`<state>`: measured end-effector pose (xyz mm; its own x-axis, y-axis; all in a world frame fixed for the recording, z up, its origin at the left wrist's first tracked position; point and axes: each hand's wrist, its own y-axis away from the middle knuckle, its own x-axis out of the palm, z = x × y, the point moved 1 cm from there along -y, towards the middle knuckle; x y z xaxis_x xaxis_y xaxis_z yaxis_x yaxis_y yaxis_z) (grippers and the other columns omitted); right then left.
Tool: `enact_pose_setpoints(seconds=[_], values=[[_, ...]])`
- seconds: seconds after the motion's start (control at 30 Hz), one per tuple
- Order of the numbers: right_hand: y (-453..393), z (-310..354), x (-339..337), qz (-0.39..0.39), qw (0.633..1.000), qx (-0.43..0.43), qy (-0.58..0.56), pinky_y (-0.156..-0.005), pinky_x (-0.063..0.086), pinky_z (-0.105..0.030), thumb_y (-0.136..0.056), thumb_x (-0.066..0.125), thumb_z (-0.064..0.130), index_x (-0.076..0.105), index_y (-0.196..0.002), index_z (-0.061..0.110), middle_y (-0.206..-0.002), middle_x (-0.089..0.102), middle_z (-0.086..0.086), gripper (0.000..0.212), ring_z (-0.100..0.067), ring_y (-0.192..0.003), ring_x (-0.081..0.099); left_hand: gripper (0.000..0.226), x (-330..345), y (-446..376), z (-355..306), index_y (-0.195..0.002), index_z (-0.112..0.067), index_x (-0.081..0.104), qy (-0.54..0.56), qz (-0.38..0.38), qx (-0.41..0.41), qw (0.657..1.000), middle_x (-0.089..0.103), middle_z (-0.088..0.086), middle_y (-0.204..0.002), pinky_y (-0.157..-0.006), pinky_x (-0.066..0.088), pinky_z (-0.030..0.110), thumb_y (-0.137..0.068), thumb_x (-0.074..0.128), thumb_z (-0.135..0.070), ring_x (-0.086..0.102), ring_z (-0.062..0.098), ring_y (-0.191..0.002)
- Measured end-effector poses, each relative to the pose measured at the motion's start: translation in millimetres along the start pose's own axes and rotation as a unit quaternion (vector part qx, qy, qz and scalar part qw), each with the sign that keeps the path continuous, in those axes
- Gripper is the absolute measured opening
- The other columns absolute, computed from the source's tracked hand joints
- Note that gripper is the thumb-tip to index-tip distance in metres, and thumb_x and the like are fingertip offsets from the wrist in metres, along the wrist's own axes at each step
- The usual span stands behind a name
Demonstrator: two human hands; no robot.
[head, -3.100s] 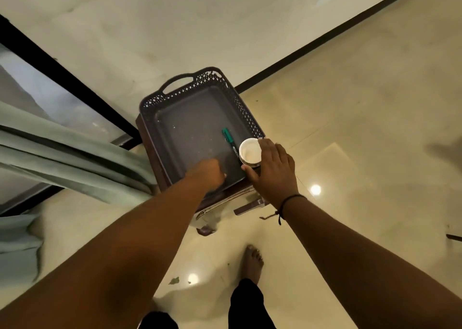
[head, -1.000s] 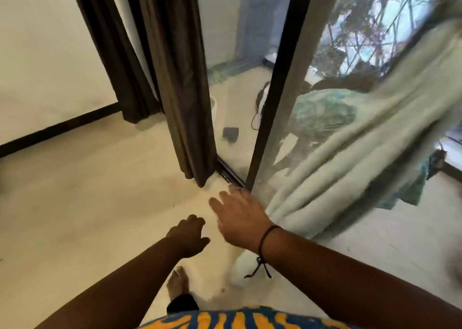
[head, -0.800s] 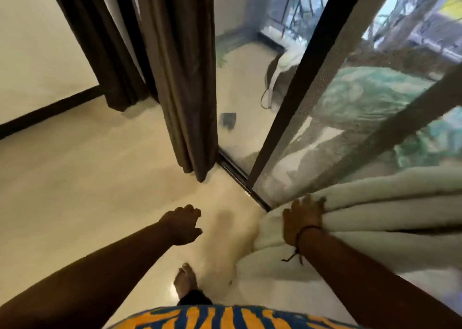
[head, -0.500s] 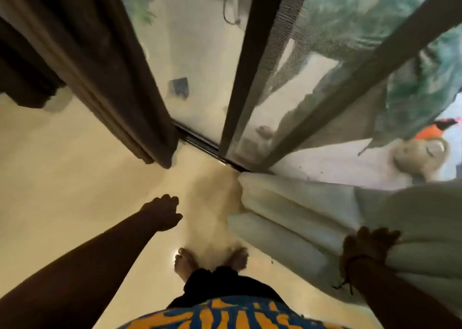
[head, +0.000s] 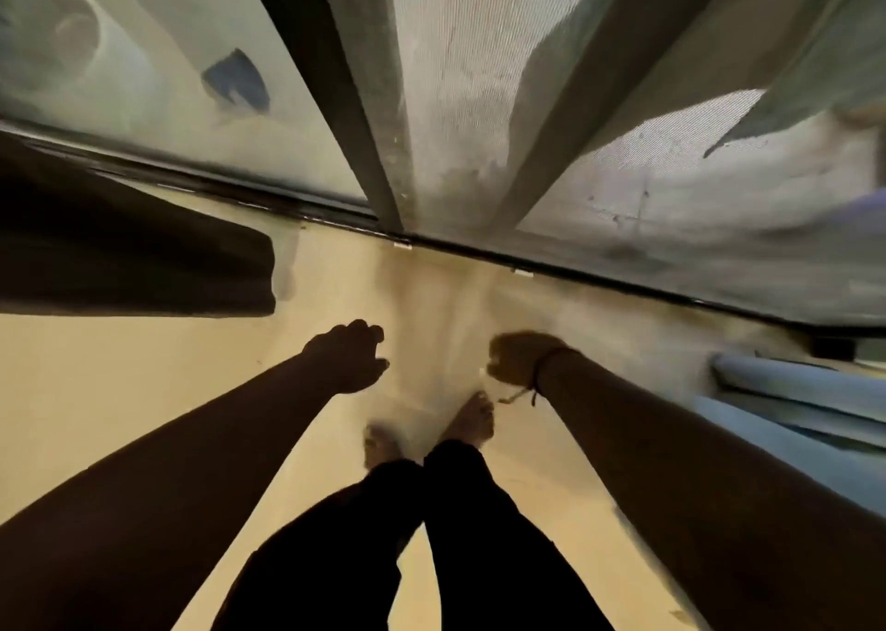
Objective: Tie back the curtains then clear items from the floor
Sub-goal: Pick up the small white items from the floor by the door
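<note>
I look straight down at the floor by the sliding glass door. My left hand (head: 347,354) hangs loosely curled above the floor, holding nothing. My right hand (head: 520,357), with a dark cord on its wrist, is curled into a loose fist and blurred; nothing shows in it. The pale green curtain (head: 796,419) lies in folds at the right edge, apart from my right hand. The dark brown curtain (head: 129,261) hangs at the left, its hem just above the floor.
The door track (head: 479,249) runs across the view, with dark frame posts (head: 335,83) and mesh screen (head: 455,79) above it. My bare feet (head: 470,419) stand on the glossy cream floor (head: 120,381). A small dark object (head: 237,83) lies outside the glass.
My right hand has let go of the pale green curtain and swung left to the middle. My gaze has dropped straight down to the floor and door track.
</note>
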<state>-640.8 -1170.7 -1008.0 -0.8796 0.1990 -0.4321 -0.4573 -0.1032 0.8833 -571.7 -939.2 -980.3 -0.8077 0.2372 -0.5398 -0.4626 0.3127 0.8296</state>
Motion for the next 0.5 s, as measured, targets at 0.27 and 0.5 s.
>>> enact_pose_setpoints(seconds=[0.27,0.5], values=[[-130,-71,-3,-0.099,0.991,0.070,-0.057,-0.092,0.043,-0.036,-0.091,0.046,0.029,0.061,-0.110,0.002,-0.121,0.060,-0.020,0.036,-0.035,-0.112,0.055,0.052,40,-157,11,-0.135,-0.016,0.043,0.024,-0.026,0.020,0.999,0.043,0.014,-0.136,-0.102,0.041,0.043,-0.091,0.052,-0.042,0.049,0.034,-0.121],[-209,-135,41,-0.107,0.974,0.166,-0.107,-0.089,0.047,-0.036,-0.090,0.049,0.024,0.059,-0.118,0.009,-0.118,0.061,-0.014,0.033,-0.031,-0.108,0.056,0.054,58,-268,32,-0.137,-0.012,0.041,-0.004,-0.055,0.022,0.998,0.041,0.019,-0.137,-0.102,0.040,0.047,-0.092,0.055,-0.037,0.047,0.040,-0.121]])
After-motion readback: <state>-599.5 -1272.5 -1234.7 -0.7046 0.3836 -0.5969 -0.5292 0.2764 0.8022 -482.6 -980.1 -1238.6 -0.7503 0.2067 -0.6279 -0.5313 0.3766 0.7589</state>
